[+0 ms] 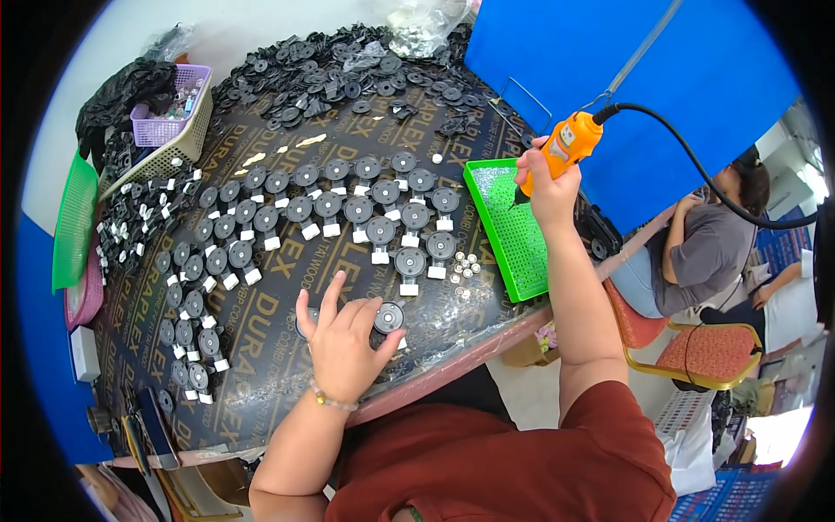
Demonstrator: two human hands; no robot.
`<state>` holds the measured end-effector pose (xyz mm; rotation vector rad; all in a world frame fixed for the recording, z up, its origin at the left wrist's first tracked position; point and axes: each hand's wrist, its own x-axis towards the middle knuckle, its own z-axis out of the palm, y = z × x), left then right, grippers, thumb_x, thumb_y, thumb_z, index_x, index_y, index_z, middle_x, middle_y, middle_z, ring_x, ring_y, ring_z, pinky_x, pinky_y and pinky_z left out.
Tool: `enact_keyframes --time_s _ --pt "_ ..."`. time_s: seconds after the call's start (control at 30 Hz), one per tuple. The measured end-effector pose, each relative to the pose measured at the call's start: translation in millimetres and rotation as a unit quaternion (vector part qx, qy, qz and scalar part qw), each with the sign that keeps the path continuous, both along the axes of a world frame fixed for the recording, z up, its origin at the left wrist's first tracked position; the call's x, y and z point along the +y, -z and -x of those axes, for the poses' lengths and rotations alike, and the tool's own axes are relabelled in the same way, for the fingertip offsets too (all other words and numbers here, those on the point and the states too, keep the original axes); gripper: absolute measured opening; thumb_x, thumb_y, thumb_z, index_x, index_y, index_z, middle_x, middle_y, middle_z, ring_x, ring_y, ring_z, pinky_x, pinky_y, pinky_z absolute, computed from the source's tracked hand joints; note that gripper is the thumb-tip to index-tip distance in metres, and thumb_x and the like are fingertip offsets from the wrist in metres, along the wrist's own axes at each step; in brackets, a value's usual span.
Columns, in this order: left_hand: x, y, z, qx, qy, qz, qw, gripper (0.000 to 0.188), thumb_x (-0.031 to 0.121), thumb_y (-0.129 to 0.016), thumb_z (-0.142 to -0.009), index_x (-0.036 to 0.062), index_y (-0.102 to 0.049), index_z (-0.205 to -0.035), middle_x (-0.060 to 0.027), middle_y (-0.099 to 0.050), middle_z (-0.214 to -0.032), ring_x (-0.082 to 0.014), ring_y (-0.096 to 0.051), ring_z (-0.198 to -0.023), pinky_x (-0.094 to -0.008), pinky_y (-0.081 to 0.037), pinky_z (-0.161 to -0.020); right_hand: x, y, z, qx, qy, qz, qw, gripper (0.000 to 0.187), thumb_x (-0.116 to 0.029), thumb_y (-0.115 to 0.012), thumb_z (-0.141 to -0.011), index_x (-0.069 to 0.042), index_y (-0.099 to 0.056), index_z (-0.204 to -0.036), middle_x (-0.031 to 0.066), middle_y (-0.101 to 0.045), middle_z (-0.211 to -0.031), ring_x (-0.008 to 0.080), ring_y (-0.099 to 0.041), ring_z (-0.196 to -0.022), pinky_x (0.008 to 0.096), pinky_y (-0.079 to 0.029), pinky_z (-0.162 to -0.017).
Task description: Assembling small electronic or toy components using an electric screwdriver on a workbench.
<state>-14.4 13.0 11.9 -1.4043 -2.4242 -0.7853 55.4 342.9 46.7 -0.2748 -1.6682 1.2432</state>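
My left hand (344, 352) is spread low over the near part of the table. One black round part (389, 317) lies between its thumb and forefinger, and another shows partly beneath its outer fingers. Raised at the right, my right hand (552, 187) is wrapped round an orange electric screwdriver (570, 143), whose dark tip points down over a green tray (531, 289). Curved rows of black discs with white end pieces (357, 209) cover the middle of the table. Several small pale round pieces (467, 265) lie beside the tray.
Loose black parts (348, 78) are heaped at the back. Baskets, one purple (161, 132), stand at the far left, near a pile of small black-and-white pieces (143, 217). A black cord (696, 161) trails from the screwdriver. A blue panel (644, 61) rises behind; a person (709, 252) sits at right.
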Motion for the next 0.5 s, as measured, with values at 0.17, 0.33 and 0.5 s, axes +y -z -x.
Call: enact_keyframes --time_s 0.17,0.33,0.5 --pt "-1.5 1.0 1.1 0.001 -0.006 -0.003 1.0 0.041 0.037 -0.077 -0.066 0.0107 -0.069 -0.096 -0.0009 -0.066 -0.093 -0.0271 -0.047 -0.123 -0.0565 -0.013 -0.107 1.7 7.6 3.7 -0.002 0.005 -0.006 1.0 0.025 -0.019 -0.061 -0.091 -0.002 -0.049 -0.103 0.006 -0.061 -0.074 0.0115 -0.057 -0.059 0.0253 -0.047 -0.056" --pt "-2.4 -2.5 -0.5 0.001 -0.009 -0.003 1.0 0.042 0.037 -0.078 -0.065 0.0109 -0.069 -0.097 -0.0009 -0.066 -0.093 -0.0274 -0.047 -0.122 -0.0565 -0.013 -0.107 0.9 5.7 0.5 -0.006 0.012 -0.003 1.0 0.025 -0.02 -0.061 -0.091 -0.002 -0.049 -0.103 0.006 -0.061 -0.075 0.0116 -0.058 -0.06 0.0254 -0.047 -0.057" --pt "-3.9 -1.1 0.8 -0.014 -0.001 -0.001 1.0 0.041 0.036 -0.079 -0.065 0.0119 -0.069 -0.097 -0.0003 -0.066 -0.094 -0.026 -0.048 -0.123 -0.0553 -0.011 -0.108 -15.9 -14.7 -9.7 0.056 -0.002 -0.014 0.998 0.024 -0.018 -0.06 -0.091 -0.002 -0.049 -0.104 0.0078 -0.061 -0.077 0.0133 -0.057 -0.06 0.0277 -0.048 -0.056"
